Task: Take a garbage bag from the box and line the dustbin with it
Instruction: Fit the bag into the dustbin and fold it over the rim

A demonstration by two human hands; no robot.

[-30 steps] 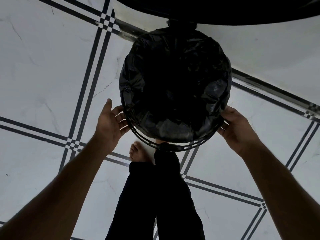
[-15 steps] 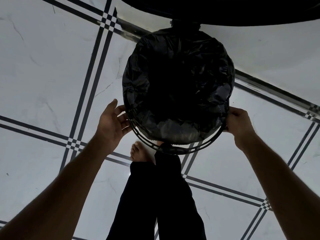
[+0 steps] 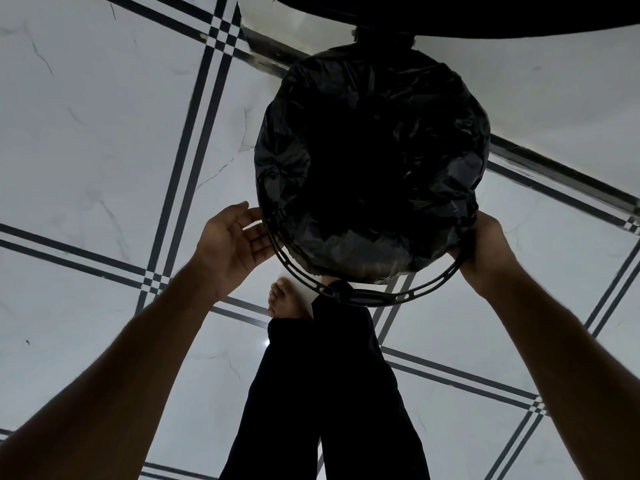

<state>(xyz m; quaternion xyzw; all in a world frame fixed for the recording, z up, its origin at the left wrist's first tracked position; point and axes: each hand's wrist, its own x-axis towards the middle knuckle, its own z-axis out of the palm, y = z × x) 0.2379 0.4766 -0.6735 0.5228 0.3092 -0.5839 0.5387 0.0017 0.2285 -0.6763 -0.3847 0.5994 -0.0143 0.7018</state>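
Since half a second ago the left hand (image 3: 235, 242) has opened further and turned palm-up toward the bin, its fingertips now just at the slotted ring, while the right hand (image 3: 485, 247) has slid slightly lower on the far side and kept its hold. The left hand is released: fingers straight and spread, thumb up, lying beside the left edge of the dustbin's black ring (image 3: 391, 296) without curling round anything. The right hand is grasping: its fingers wrap over the ring's right edge, with the bag's plastic bunched at that spot. Both forearms reach forward and down from the bottom corners of the view. One garbage bag (image 3: 370, 161), black and crinkled, sits inside the one round dustbin (image 3: 263, 202), its mouth folded out over the top all around and hanging down above the ring. The dustbin stands on the white tiled floor (image 3: 104, 133) crossed by dark double lines. One bare foot (image 3: 285, 299) shows just below the bin, beside two dark trouser legs (image 3: 329, 393). A dark curved edge (image 3: 519, 15) crosses the top of the view.
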